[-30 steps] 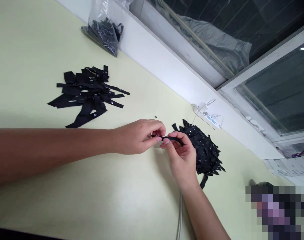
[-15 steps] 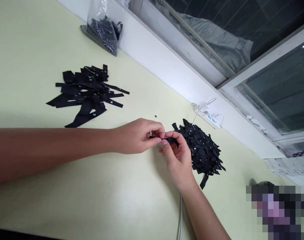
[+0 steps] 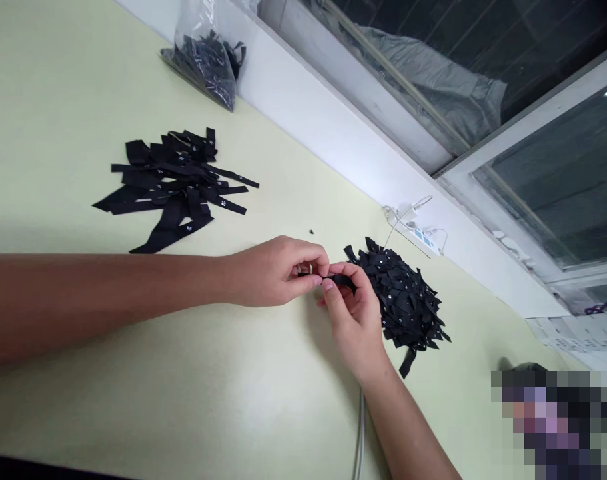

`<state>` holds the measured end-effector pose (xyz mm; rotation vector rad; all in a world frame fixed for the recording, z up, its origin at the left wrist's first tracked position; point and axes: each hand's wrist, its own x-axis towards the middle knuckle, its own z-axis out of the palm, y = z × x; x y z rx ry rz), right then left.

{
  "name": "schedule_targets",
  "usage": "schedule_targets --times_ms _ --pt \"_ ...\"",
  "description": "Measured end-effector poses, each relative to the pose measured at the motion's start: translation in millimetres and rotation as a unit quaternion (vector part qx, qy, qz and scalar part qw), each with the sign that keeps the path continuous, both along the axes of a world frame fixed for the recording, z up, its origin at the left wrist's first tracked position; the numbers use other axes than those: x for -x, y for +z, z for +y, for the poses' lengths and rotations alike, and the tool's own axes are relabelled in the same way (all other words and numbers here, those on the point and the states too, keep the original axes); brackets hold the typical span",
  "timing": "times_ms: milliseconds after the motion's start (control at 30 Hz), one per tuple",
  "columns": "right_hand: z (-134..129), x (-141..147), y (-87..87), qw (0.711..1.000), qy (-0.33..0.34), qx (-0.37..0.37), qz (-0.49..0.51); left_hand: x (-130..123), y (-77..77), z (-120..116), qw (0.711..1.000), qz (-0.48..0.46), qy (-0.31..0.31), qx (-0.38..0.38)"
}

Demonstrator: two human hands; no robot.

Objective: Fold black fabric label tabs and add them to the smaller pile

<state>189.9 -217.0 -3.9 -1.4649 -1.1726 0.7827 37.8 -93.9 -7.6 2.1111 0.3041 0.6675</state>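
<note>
My left hand (image 3: 283,272) and right hand (image 3: 356,317) grip a black strip (image 3: 344,281) between thumbs and fingers, fingertips close together, above a pale green table (image 3: 208,400). A dense heap of black strips (image 3: 408,300) lies just beside my right hand; a looser pile (image 3: 176,177) spreads farther left, near a clear plastic bag (image 3: 206,67) of dark pieces against the white ledge (image 3: 308,127).
</note>
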Motion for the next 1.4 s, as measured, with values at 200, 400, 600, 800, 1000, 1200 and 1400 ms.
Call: schedule_targets --times_ms 200,400,600,800,1000,1200,1400 --pt "1 0 -0.3 1.000 -0.002 0.003 0.003 0 1.6 0 1.000 0.002 0.004 0.005" --pt "2 -4 0.4 1.000 -0.001 0.023 -0.019 -1 2.4 1 1.000 -0.015 0.025 0.003" --pt "3 -10 3.4 0.998 -0.026 0.016 -0.061 0 1.6 1 0.999 0.011 0.047 -0.001" --pt "4 -42 15.0 0.980 -0.144 -0.038 -0.132 0 2.8 7 0.990 -0.008 0.135 -0.048" --pt "3 -103 26.0 0.879 -0.347 0.017 -0.327 3 3.8 10 0.989 0.042 0.134 -0.055" --pt "3 -134 13.6 0.830 -0.342 0.149 -0.414 3 1.3 9 0.989 0.060 0.125 -0.058" --pt "0 -151 10.8 0.807 -0.373 0.113 -0.444 4 2.6 10 0.987 0.066 0.129 -0.063"
